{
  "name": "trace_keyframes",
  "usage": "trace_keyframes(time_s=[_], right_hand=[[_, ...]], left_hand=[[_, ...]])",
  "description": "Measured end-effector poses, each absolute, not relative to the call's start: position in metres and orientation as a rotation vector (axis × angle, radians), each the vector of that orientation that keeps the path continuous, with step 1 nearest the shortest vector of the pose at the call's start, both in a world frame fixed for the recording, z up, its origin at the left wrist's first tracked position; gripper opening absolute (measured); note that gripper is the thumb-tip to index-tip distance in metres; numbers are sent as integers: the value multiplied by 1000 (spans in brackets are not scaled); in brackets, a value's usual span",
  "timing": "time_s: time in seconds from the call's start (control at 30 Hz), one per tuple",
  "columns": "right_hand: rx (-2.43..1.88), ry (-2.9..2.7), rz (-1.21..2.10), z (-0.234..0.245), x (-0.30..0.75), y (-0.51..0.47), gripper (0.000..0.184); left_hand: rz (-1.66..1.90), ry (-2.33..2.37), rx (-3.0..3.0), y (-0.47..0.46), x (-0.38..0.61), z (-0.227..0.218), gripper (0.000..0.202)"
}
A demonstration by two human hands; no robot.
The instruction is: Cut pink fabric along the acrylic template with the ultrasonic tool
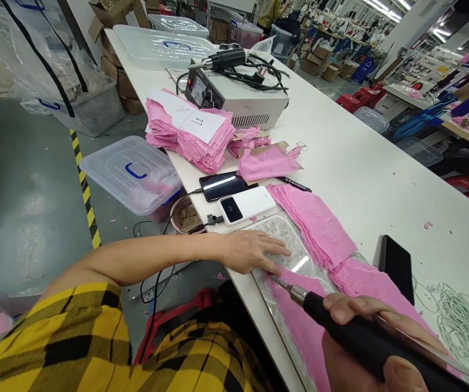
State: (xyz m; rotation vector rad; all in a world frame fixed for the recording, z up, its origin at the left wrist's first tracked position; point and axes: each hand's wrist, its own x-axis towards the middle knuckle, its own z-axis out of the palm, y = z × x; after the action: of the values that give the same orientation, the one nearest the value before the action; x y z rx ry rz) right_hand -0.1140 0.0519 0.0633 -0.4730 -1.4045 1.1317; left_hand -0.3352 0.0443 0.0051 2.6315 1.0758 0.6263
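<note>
My right hand point(365, 337) is wrapped round a black pen-shaped handheld tool point(340, 332) with a thin metal tip. A flat, shiny metal strip point(418, 340) also shows along that hand; I cannot make out its kind. The tip meets the upper corner of a pink fabric piece point(303, 316), close to my left fingertips. My left hand point(251, 251) lies with fingers spread, its index finger by that corner, over a clear plate point(283, 231). Beside the piece, stacked pink fabric pieces point(316, 223) with a patterned edge run along the plate's far side.
A white power bank point(247, 205) and a dark phone point(222, 185) lie past my left hand. Behind them are a tied pink fabric bundle point(193, 130) and a control box point(238, 98). A black phone point(396, 267) and pale elastic loops point(463, 321) lie at right.
</note>
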Motion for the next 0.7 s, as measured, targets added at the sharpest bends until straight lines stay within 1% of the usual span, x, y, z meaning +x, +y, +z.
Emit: trace_keyframes(time_s=[0.27, 0.47, 0.6, 0.7], right_hand=[[-465, -1410, 1117, 63, -116, 55, 16], [-445, -1437, 1110, 65, -118, 54, 8], [-435, -1430, 1105, 63, -119, 51, 6], [-463, -1416, 1108, 62, -117, 51, 9]], left_hand=[[530, 1096, 2641, 45, -334, 7, 47], [466, 1096, 2649, 44, -335, 9, 48], [513, 1076, 2668, 45, -335, 10, 45], [574, 1061, 2667, 44, -337, 10, 46]])
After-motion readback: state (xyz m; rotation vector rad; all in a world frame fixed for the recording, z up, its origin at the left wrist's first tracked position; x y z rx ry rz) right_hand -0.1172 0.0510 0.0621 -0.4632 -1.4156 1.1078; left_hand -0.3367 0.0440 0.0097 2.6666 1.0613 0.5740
